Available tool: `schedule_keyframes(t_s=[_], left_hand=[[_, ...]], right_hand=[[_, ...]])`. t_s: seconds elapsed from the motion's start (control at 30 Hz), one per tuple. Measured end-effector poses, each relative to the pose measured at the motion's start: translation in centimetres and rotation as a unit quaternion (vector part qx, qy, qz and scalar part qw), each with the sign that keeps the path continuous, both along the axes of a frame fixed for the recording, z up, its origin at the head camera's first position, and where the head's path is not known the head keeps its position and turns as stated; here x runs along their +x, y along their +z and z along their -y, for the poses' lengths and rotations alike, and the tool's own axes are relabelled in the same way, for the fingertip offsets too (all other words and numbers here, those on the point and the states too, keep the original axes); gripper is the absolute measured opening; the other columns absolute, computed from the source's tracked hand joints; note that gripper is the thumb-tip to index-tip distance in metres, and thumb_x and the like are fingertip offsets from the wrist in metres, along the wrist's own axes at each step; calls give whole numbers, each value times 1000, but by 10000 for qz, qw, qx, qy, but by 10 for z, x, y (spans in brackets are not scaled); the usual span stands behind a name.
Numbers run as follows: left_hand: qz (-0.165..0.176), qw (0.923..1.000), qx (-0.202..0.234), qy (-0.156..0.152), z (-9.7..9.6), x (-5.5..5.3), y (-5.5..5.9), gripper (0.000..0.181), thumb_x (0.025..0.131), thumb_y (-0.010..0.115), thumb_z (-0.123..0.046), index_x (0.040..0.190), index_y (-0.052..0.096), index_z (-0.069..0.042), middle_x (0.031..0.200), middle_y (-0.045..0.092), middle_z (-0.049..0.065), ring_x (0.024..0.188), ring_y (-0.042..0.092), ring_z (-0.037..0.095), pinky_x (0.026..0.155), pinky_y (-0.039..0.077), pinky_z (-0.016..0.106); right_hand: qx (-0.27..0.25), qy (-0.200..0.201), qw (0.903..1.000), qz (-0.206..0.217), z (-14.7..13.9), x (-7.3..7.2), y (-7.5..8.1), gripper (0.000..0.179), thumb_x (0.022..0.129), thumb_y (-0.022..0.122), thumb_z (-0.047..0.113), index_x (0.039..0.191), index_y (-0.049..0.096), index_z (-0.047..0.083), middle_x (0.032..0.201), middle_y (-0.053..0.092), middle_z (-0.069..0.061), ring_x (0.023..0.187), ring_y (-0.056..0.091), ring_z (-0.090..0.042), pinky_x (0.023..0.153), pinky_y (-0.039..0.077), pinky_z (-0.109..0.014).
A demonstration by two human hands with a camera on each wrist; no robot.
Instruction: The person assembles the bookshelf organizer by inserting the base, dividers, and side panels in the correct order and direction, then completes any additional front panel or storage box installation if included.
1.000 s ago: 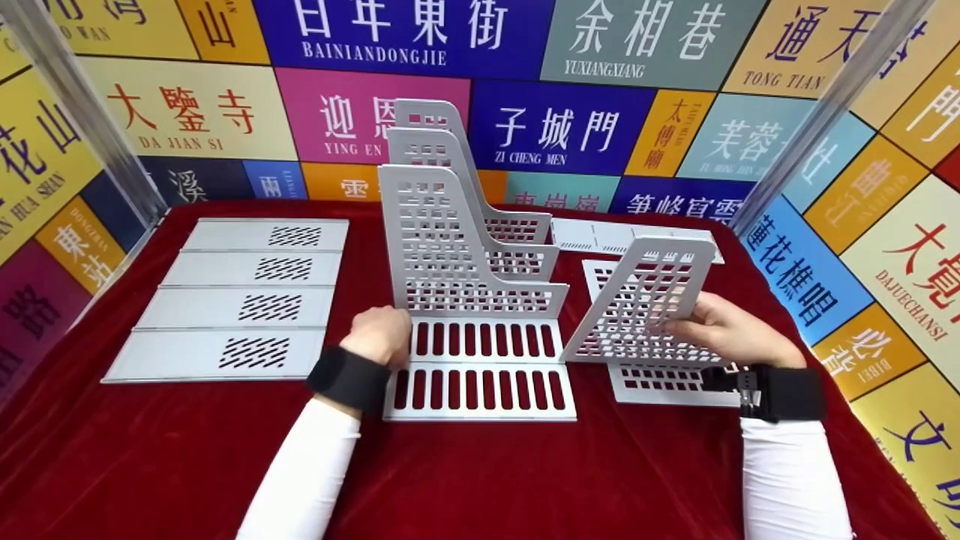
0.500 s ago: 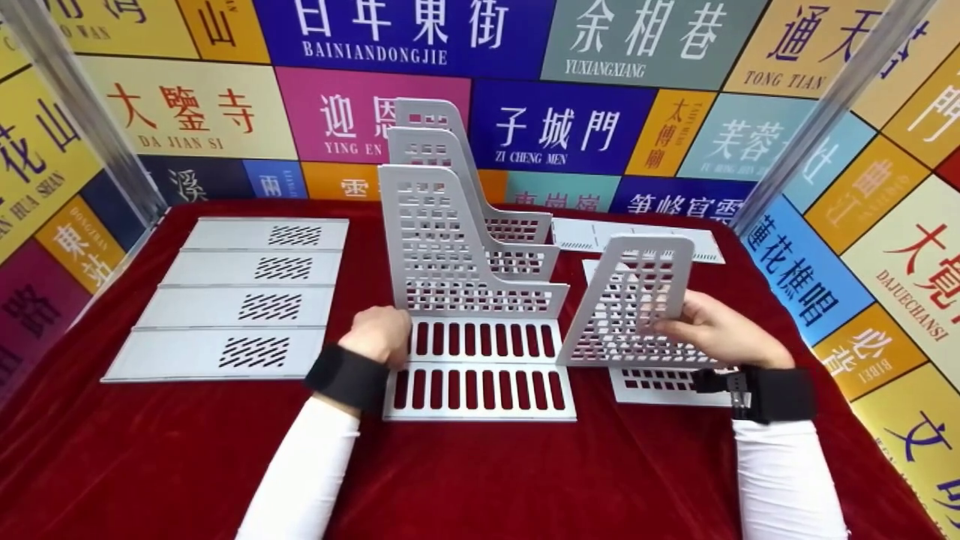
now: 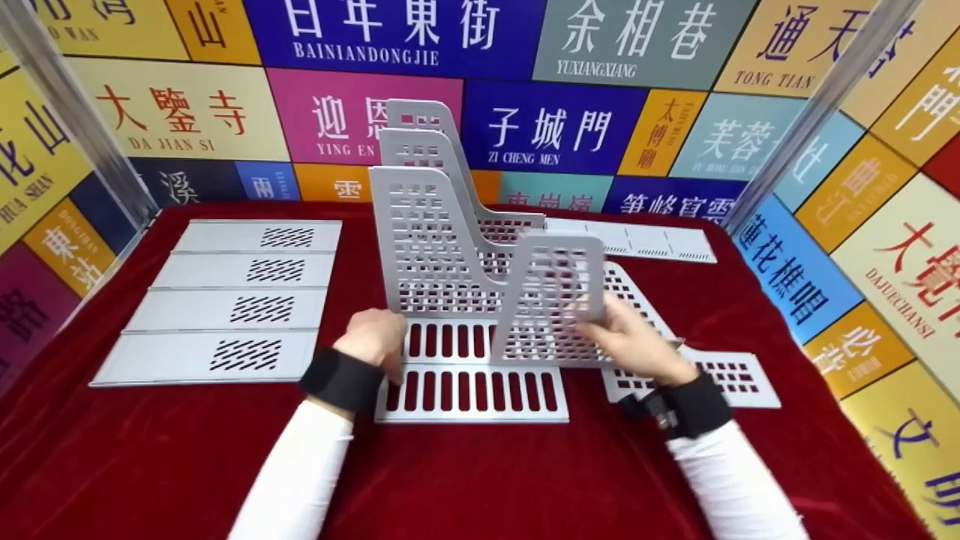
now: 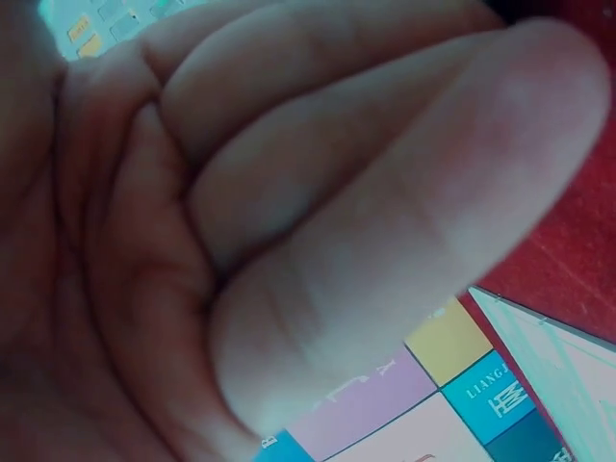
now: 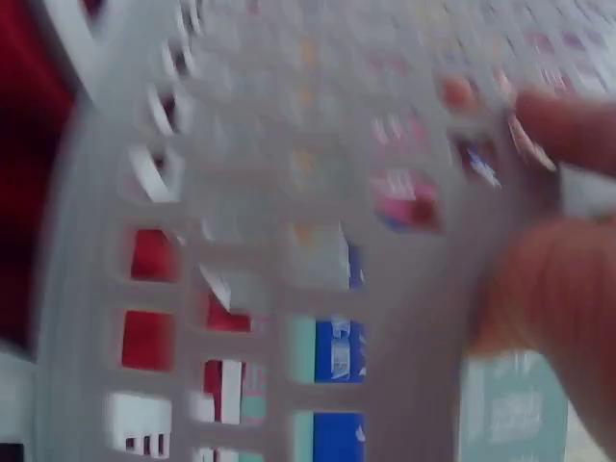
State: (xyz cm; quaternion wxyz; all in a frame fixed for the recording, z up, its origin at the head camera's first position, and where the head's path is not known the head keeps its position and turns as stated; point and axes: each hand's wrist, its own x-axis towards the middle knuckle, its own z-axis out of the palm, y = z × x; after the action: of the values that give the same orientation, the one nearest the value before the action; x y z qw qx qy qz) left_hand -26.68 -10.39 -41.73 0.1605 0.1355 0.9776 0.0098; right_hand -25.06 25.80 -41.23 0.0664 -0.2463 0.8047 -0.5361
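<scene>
My left hand (image 3: 375, 337) is at the left edge of the light grey slotted base (image 3: 472, 366), a fingertip reaching down onto it. In the left wrist view its fingers (image 4: 385, 221) are curled, while the contact with the base is hidden. With my right hand (image 3: 634, 343), I pinch the right edge of a grey perforated divider panel (image 3: 544, 352) between thumb and fingers. It stands upright over the right half of the slotted base, overlapping it in the head view. Several matching dividers (image 3: 412, 240) stand upright in a row behind, toward the rear of the base.
Another perforated panel (image 3: 724, 360) lies flat on the red cloth (image 3: 480, 480) at the right. Several grey panels (image 3: 180, 345) with slanted slots lie side by side at the left. A long light panel (image 3: 686, 241) lies at the back right.
My right hand has carried the divider leftward, from above the flat panel to the slotted base, uncovering more of that panel. My left hand has stayed at the base's left edge.
</scene>
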Motion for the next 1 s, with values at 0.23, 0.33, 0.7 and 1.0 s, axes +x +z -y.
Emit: schedule_keyframes(t_s=[0.23,0.33,0.7,1.0], left_hand=[[315,9992,181,157,2,-2,5,49,61,96,-28,96,71,-4,98,72,16,94,66,35,85,57,46],[321,9994,83,16,1,-5,6,47,61,96,-24,96,71,-4,100,72,17,95,66,35,85,58,45],[507,9987,25,-21,13,-4,4,38,61,94,-18,88,70,-6,92,70,12,92,66,32,82,58,44],[528,9980,357,-39,21,-3,6,34,62,94,-25,85,73,-10,89,71,10,88,65,29,81,57,41]], right_hand=[[1755,-37,9816,-746,-39,-2,25,43,91,72,9,131,59,2,122,69,-18,112,68,-32,96,56,-48],[3320,-462,9342,-1223,-81,1,37,35,84,81,18,115,71,6,108,75,-9,98,70,-26,88,57,-44],[3872,-41,9220,63,-98,-12,19,22,94,63,13,76,77,9,65,70,1,57,57,-6,52,45,-21],[2905,765,9515,-662,-42,-17,-4,20,98,64,16,86,79,9,73,76,-4,63,70,-14,61,56,-23]])
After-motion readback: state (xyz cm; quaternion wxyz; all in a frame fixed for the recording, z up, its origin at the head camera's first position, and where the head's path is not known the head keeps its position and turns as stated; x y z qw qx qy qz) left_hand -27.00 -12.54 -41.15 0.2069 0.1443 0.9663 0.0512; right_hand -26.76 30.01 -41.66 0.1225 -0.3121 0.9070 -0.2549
